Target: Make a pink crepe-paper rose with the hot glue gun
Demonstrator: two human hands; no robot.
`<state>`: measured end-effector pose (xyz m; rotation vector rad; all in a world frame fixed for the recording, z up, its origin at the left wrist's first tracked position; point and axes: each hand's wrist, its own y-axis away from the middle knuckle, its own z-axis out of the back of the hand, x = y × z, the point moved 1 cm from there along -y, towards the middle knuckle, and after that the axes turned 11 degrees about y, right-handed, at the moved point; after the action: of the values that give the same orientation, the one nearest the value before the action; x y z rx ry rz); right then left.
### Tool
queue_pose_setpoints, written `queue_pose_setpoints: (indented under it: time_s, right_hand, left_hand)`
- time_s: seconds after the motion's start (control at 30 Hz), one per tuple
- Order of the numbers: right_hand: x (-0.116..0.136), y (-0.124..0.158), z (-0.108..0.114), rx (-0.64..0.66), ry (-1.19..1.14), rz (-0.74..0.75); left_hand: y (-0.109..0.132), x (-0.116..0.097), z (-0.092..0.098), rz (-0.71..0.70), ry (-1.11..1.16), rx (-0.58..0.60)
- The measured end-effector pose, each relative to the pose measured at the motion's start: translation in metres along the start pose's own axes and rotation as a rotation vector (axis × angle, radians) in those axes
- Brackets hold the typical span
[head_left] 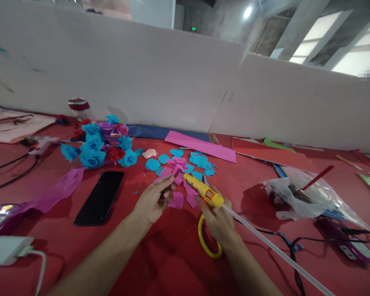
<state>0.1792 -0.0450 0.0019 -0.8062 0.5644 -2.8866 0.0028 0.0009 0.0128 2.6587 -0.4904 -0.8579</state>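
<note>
My left hand point(156, 197) pinches a pink paper flower point(177, 164) by its underside, above the middle of the table. A yellow hot glue gun point(203, 190) is gripped in my right hand point(218, 216), its nozzle close to the base of the flower; whether it touches I cannot tell. A long whitish glue stick point(274, 248) sticks out of the gun's back. Cut pink paper petals point(176, 200) lie under both hands, with blue paper petals point(200, 159) just behind. Scissors with a yellow handle point(210, 246) lie beneath my right hand, partly hidden by it.
Finished blue, red and purple paper flowers point(92, 158) are heaped at left, near a black phone point(99, 199). A pink paper strip point(200, 146) lies behind the petals. At right stand a bagged cup point(308, 191), black cables point(262, 231) and a purple power strip point(347, 242).
</note>
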Motion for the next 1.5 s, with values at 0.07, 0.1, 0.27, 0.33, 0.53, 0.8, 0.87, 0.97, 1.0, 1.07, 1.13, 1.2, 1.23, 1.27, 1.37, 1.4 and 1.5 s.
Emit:
queue_pose_setpoints:
  time_s: [0.07, 0.1, 0.27, 0.33, 0.53, 0.8, 0.87, 0.97, 1.0, 1.07, 1.13, 1.2, 1.23, 1.27, 1.37, 1.4, 1.5]
  right_hand:
    - [0.0001, -0.0002, 0.0003, 0.000, -0.014, -0.006]
    - [0.0002, -0.0002, 0.0005, 0.001, -0.018, -0.009]
    - [0.0005, 0.0003, 0.0017, 0.014, -0.024, -0.005]
    - [0.0003, 0.0006, 0.0023, 0.002, -0.019, -0.003]
    - [-0.0013, 0.0003, 0.0027, -0.010, 0.011, -0.010]
    - [0.0000, -0.0016, 0.0023, -0.015, -0.018, -0.039]
    - [0.0004, -0.0015, 0.0020, -0.014, -0.025, -0.042]
    - [0.0006, -0.0009, 0.0013, -0.005, -0.033, -0.031]
    - [0.0005, -0.0008, 0.0010, -0.003, -0.030, -0.024]
    - [0.0001, -0.0006, 0.0008, -0.002, -0.020, -0.017]
    - [-0.0004, -0.0005, 0.0009, 0.001, -0.019, -0.015]
    - [-0.0008, -0.0003, 0.0011, 0.004, -0.028, -0.010]
    - [-0.0008, -0.0003, 0.0012, 0.003, -0.029, -0.009]
    - [-0.0008, -0.0002, 0.0013, 0.001, -0.028, -0.008]
    - [-0.0001, -0.0002, 0.0014, -0.009, -0.009, -0.003]
    - [0.0003, -0.0003, 0.0016, -0.011, -0.007, 0.002]
    - [0.0016, -0.0007, 0.0027, -0.023, -0.012, 0.012]
  left_hand:
    - [0.0000, -0.0003, -0.0003, -0.002, 0.006, 0.003]
    - [-0.0001, -0.0003, -0.0003, -0.001, 0.007, 0.004]
    - [-0.0014, -0.0001, 0.0014, -0.002, 0.021, 0.000]
    - [-0.0020, 0.0001, 0.0024, 0.003, 0.026, 0.001]
    - [-0.0030, -0.0004, 0.0027, 0.014, 0.038, 0.007]
    - [-0.0014, -0.0010, 0.0012, -0.001, 0.046, -0.023]
    - [-0.0014, -0.0006, 0.0015, -0.002, 0.045, -0.025]
    - [-0.0015, 0.0000, 0.0021, 0.001, 0.038, -0.027]
    - [-0.0015, 0.0002, 0.0021, 0.001, 0.034, -0.028]
    - [-0.0013, 0.0007, 0.0020, -0.003, 0.029, -0.035]
    - [-0.0011, 0.0013, 0.0015, -0.005, 0.024, -0.046]
    - [-0.0011, 0.0022, 0.0012, -0.006, 0.022, -0.054]
    - [-0.0012, 0.0027, 0.0011, -0.005, 0.021, -0.053]
    - [-0.0014, 0.0031, 0.0010, -0.004, 0.019, -0.050]
    - [-0.0021, 0.0041, 0.0013, -0.007, 0.011, -0.035]
    - [-0.0022, 0.0044, 0.0015, -0.009, 0.007, -0.033]
    - [-0.0027, 0.0049, 0.0023, -0.022, -0.003, -0.028]
